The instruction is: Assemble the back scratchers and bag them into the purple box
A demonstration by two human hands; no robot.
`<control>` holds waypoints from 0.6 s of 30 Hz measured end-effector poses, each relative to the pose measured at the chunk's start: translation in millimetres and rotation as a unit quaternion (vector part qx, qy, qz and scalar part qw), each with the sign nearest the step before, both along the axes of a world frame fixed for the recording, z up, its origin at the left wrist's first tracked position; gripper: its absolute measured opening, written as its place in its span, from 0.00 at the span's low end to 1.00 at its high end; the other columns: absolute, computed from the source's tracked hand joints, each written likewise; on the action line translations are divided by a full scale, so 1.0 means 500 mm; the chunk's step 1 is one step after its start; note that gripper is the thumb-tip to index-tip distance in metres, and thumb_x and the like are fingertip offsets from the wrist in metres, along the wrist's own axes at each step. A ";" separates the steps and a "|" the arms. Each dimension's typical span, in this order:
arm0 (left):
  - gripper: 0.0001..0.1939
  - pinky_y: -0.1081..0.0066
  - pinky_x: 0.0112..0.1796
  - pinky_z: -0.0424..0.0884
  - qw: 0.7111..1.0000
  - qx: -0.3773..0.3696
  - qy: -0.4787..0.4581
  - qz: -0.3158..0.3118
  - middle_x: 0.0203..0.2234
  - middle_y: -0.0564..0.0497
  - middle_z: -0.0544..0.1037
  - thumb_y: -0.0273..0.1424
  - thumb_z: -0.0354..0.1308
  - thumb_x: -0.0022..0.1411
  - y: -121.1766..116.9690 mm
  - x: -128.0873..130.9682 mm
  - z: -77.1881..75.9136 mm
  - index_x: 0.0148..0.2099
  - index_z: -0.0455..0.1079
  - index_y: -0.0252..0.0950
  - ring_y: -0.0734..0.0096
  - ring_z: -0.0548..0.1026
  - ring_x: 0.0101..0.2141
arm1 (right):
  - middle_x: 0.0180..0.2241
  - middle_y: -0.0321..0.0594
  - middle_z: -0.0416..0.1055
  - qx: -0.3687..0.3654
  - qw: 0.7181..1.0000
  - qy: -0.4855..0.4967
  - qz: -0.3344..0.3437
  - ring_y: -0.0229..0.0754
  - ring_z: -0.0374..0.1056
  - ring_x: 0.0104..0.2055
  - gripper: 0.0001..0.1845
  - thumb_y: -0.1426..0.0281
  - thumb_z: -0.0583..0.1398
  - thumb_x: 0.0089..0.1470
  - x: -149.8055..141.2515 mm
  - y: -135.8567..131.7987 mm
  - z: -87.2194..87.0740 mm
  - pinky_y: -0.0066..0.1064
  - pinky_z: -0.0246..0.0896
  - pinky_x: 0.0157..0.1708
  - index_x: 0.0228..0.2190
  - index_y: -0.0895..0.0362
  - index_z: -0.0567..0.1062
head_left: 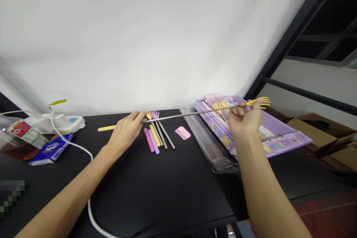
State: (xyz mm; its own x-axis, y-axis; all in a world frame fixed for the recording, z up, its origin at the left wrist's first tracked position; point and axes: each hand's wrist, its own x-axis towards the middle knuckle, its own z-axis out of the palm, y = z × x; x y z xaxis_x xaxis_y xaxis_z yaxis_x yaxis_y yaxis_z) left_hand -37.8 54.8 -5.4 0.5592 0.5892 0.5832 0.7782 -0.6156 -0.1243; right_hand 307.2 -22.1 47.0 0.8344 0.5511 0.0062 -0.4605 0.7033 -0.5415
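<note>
Yellow back scratcher (192,113) crosses mid-frame, left hand (126,129) and right hand (247,119) clamped toward opposite ends, apparently steadying its length.

Left hand (126,129): bare, with slender fingers (138,119) and a smooth back. Behind it, a narrow left wrist (111,151) leads into the left forearm (79,184), which is bare, even in outline and wider with distance from the hand. Right hand (247,121): bare, with slender fingers and a rounded heel. Below it, the right wrist (247,139) joins the right forearm (264,182), likewise bare and gradually broadening. Fingernail detail: too small to tell.
</note>
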 end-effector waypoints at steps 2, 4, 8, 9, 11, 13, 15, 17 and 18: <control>0.16 0.65 0.39 0.72 0.998 0.026 0.026 -0.054 0.40 0.45 0.78 0.28 0.50 0.72 -0.014 0.015 0.003 0.60 0.67 0.39 0.61 0.78 0.38 | 0.19 0.26 0.57 0.010 1.000 0.006 0.014 0.26 0.43 0.14 0.23 0.59 0.47 0.72 -0.009 0.005 -0.002 0.17 0.46 0.14 0.25 0.56 0.61; 0.21 0.64 0.43 0.72 0.994 0.038 0.043 -0.094 0.42 0.44 0.78 0.22 0.48 0.70 -0.029 0.033 0.007 0.63 0.64 0.40 0.61 0.77 0.41 | 0.18 0.26 0.58 0.012 0.999 0.010 0.031 0.26 0.44 0.14 0.22 0.59 0.48 0.71 -0.020 0.010 -0.002 0.17 0.47 0.14 0.25 0.56 0.61; 0.27 0.63 0.47 0.72 0.992 0.001 0.058 -0.114 0.44 0.43 0.77 0.15 0.47 0.64 -0.053 0.074 0.017 0.62 0.62 0.37 0.61 0.76 0.44 | 0.20 0.28 0.65 0.009 0.998 -0.029 0.060 0.25 0.50 0.15 0.16 0.64 0.56 0.68 -0.044 0.017 -0.006 0.16 0.50 0.16 0.28 0.58 0.66; 0.25 0.64 0.45 0.73 0.992 -0.010 0.056 -0.109 0.44 0.43 0.77 0.15 0.47 0.65 -0.056 0.083 0.020 0.61 0.63 0.36 0.61 0.76 0.44 | 0.22 0.29 0.67 0.007 0.997 -0.043 0.063 0.25 0.52 0.16 0.14 0.64 0.57 0.67 -0.048 0.018 -0.008 0.17 0.51 0.17 0.29 0.57 0.67; 0.21 0.67 0.37 0.73 0.995 -0.023 0.054 -0.077 0.40 0.45 0.77 0.20 0.48 0.68 -0.057 0.099 0.025 0.60 0.64 0.38 0.62 0.77 0.39 | 0.24 0.31 0.70 -0.002 0.996 -0.060 0.066 0.26 0.53 0.16 0.13 0.61 0.59 0.65 -0.052 0.018 -0.011 0.17 0.52 0.17 0.32 0.56 0.67; 0.20 0.69 0.28 0.68 0.997 -0.023 0.069 -0.041 0.32 0.50 0.76 0.26 0.48 0.71 -0.051 0.103 0.027 0.62 0.64 0.43 0.64 0.77 0.30 | 0.24 0.31 0.70 -0.008 0.996 -0.064 0.062 0.28 0.55 0.16 0.14 0.58 0.56 0.66 -0.048 0.014 -0.013 0.18 0.52 0.17 0.33 0.55 0.66; 0.23 0.71 0.24 0.62 0.995 -0.022 0.094 -0.033 0.26 0.54 0.73 0.25 0.47 0.72 -0.043 0.096 0.025 0.65 0.61 0.46 0.66 0.74 0.24 | 0.21 0.29 0.67 -0.005 0.997 -0.061 0.048 0.28 0.53 0.16 0.15 0.58 0.52 0.69 -0.038 0.009 -0.012 0.18 0.51 0.17 0.32 0.54 0.65; 0.24 0.71 0.25 0.63 0.992 -0.024 0.102 -0.069 0.31 0.52 0.76 0.21 0.46 0.70 -0.037 0.081 0.019 0.65 0.62 0.44 0.67 0.76 0.27 | 0.19 0.27 0.62 -0.003 0.998 -0.057 0.035 0.27 0.49 0.14 0.18 0.59 0.49 0.70 -0.028 0.004 -0.010 0.17 0.49 0.16 0.31 0.55 0.65; 0.23 0.71 0.27 0.65 0.991 -0.024 0.093 -0.094 0.36 0.49 0.78 0.20 0.46 0.70 -0.035 0.074 0.015 0.63 0.63 0.41 0.66 0.78 0.32 | 0.18 0.26 0.60 -0.004 0.998 -0.057 0.034 0.27 0.47 0.13 0.19 0.59 0.49 0.70 -0.024 0.003 -0.009 0.17 0.48 0.16 0.30 0.55 0.65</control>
